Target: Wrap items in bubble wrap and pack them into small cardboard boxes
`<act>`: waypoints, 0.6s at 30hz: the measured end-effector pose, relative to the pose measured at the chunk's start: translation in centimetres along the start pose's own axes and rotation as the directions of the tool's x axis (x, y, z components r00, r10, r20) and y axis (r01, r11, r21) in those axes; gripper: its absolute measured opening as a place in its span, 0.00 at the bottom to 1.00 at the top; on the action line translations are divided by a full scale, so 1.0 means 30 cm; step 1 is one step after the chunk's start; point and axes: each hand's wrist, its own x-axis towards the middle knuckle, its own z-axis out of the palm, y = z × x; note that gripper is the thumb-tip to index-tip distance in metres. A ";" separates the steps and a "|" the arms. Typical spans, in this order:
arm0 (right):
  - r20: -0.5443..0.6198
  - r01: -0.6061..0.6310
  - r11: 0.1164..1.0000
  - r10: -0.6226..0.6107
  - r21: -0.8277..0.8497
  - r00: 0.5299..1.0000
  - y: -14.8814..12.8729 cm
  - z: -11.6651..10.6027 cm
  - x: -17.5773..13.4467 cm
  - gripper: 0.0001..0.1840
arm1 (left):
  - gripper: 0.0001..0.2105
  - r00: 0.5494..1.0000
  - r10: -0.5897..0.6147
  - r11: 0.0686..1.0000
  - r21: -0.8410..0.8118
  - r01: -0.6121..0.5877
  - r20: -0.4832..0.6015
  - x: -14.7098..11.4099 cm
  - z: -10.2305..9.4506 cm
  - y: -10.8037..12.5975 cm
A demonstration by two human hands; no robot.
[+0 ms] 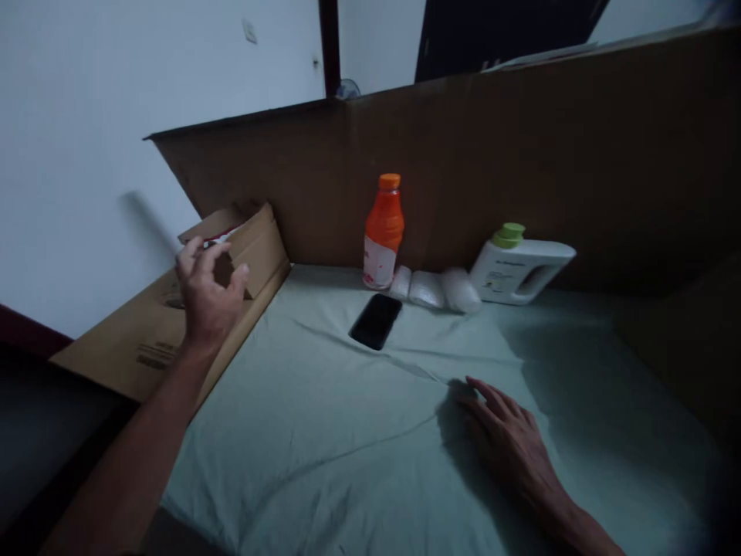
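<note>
My left hand (211, 289) is raised at the left in front of a small cardboard box (260, 251), its fingers curved and apart with nothing between them. I cannot tell whether it touches the box. Low over the pale green cloth (324, 417), my right hand (503, 432) hovers or rests with fingers stretched out, holding nothing. A black smartphone (376, 321) lies flat on the cloth between the hands. Behind it stands an orange bottle (384, 232) with an orange cap and a white label. Clear bubble-wrapped packing (431, 289) lies to the bottle's right.
A white jug (518, 270) with a green cap leans at the back right. Tall cardboard (463, 154) walls in the back, and a cardboard flap (127, 332) slopes out at the left. Beyond are a white wall (116, 93) and a dark panel (498, 35).
</note>
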 end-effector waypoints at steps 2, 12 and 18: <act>-0.008 -0.017 1.000 0.017 -0.010 1.000 0.013 0.021 -0.009 0.18 | 0.28 0.997 -0.076 0.993 0.090 0.074 0.018 0.090 0.062 -0.084; -0.060 0.009 1.000 -0.009 -0.005 0.998 0.056 0.038 -0.025 0.17 | 0.17 0.937 -0.345 0.936 0.088 0.339 0.051 0.290 0.244 -0.268; -0.144 0.054 0.998 -0.047 0.042 0.988 -0.023 -0.011 0.034 0.14 | 0.09 0.955 -0.298 0.955 0.017 0.297 0.010 0.009 -0.017 -0.279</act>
